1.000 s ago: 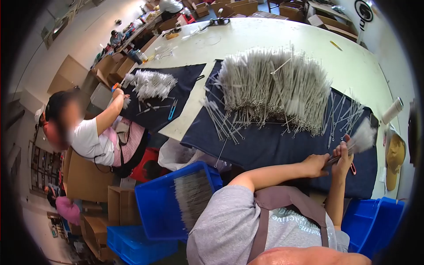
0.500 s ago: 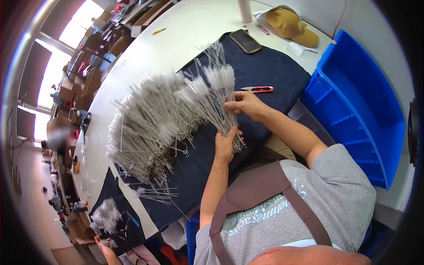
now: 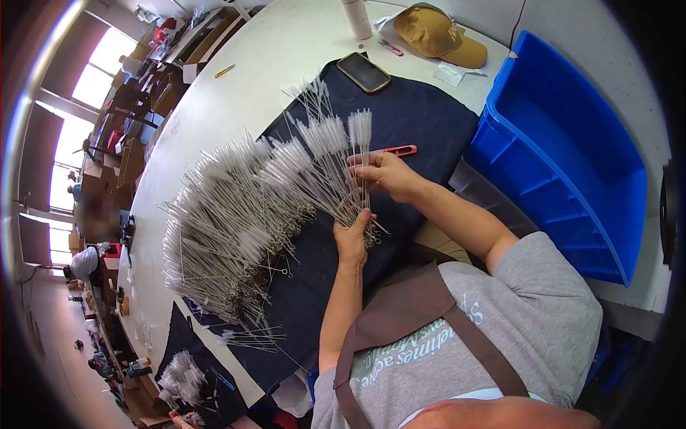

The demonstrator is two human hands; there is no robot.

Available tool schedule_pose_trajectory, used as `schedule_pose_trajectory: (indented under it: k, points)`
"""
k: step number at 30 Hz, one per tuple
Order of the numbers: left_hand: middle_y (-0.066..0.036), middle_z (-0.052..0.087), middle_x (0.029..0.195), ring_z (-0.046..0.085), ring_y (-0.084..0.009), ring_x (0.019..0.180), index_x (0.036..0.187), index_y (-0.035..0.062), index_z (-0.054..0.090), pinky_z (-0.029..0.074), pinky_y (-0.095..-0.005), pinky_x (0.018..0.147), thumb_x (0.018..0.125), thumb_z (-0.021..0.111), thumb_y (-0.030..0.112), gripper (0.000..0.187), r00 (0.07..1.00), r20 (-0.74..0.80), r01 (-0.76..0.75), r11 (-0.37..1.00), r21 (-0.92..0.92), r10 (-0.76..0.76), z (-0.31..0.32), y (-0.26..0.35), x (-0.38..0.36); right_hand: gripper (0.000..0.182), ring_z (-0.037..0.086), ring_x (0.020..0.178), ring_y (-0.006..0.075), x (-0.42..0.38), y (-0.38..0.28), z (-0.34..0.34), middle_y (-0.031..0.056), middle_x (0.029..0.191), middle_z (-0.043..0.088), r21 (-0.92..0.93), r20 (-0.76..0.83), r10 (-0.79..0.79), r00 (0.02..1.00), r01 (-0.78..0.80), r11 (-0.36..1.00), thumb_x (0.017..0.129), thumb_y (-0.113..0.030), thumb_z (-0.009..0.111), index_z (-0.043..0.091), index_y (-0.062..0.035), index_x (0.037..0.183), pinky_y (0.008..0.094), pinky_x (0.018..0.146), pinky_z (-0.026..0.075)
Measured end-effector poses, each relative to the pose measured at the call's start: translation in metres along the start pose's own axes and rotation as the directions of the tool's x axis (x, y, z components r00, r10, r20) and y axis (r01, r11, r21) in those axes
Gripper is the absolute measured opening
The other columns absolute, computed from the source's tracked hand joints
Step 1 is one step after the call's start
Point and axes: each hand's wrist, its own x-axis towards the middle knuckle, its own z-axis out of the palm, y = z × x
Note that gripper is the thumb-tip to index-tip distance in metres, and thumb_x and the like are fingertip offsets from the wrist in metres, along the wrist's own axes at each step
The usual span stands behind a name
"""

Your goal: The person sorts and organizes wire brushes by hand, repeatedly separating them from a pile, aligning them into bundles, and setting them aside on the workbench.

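My left hand (image 3: 351, 239) is closed round the wire stems of a bunch of small white-bristled brushes (image 3: 321, 139), near their looped ends. Higher up, my right hand (image 3: 386, 175) pinches the stems of a few brushes (image 3: 360, 130) that stand apart at the right side of the bunch. A large pile of the same brushes (image 3: 221, 222) lies to the left on a dark blue cloth (image 3: 421, 114), its wire loops toward me. Red-handled snips (image 3: 401, 150) lie just beyond my right hand, partly hidden by it.
A phone (image 3: 364, 72), a bottle (image 3: 356, 19), a tan cap (image 3: 439, 34) and a yellow pen-like item (image 3: 225, 71) are on the white table (image 3: 264, 50). A blue bin (image 3: 564, 164) stands at right. Lower left, another person's hand (image 3: 187, 420) is beside more brushes (image 3: 183, 377).
The view has shifted, so most things appear further left. A few brushes between my right fingers now stand separated from the rest of the bunch, more upright.
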Motion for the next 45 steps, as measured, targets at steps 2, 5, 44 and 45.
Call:
schedule_pose_trajectory:
  k: [2,5,44,45]
  points:
    - [-0.002,0.058,0.088,0.057,-0.01,0.069,0.114,0.0014,0.049,0.046,-0.0208,0.059,0.079,0.064,0.005,0.038,1.0,0.02,0.002,1.0,0.001,-0.002,0.005,0.0,0.007,0.035,0.057,0.09,0.015,0.0,-0.003,-0.006,0.0056,0.1,0.057,0.036,-0.015,-0.045,0.999,0.046,0.998,0.084,-0.011,0.059,0.047,-0.001,0.116,0.0308,0.079,0.048]
    - [-0.002,0.058,0.087,0.056,-0.0104,0.069,0.114,0.0005,0.049,0.046,-0.0206,0.06,0.079,0.064,0.005,0.038,1.0,0.02,0.017,1.0,0.012,-0.017,0.011,-0.001,0.014,0.033,0.055,0.088,0.0157,0.004,0.002,-0.007,0.0053,0.094,0.056,-0.28,-0.274,-0.418,0.866,0.344,0.896,0.081,-0.01,0.061,0.05,-0.0015,0.111,0.0285,0.075,0.047]
    - [-0.003,0.056,0.084,0.054,-0.0118,0.071,0.105,-0.0022,0.052,0.045,-0.0244,0.067,0.081,0.064,0.009,0.029,0.997,-0.065,0.03,0.999,-0.026,-0.031,-0.024,0.007,0.036,0.017,0.044,0.044,0.0082,0.151,-0.163,0.067,0.0028,0.061,0.052,-0.531,0.013,-0.463,0.886,0.399,0.748,0.083,-0.018,0.057,0.058,-0.0001,0.082,0.0231,0.04,0.036]
    - [-0.004,0.056,0.082,0.054,-0.0119,0.07,0.105,-0.002,0.052,0.045,-0.0244,0.067,0.081,0.063,0.009,0.028,0.998,-0.065,0.023,0.999,-0.041,-0.025,-0.023,0.008,0.035,0.018,0.044,0.044,0.0086,0.17,-0.169,0.056,0.0025,0.061,0.051,-0.503,0.019,-0.392,0.92,0.347,0.791,0.083,-0.019,0.057,0.058,-0.0009,0.081,0.0232,0.04,0.036]
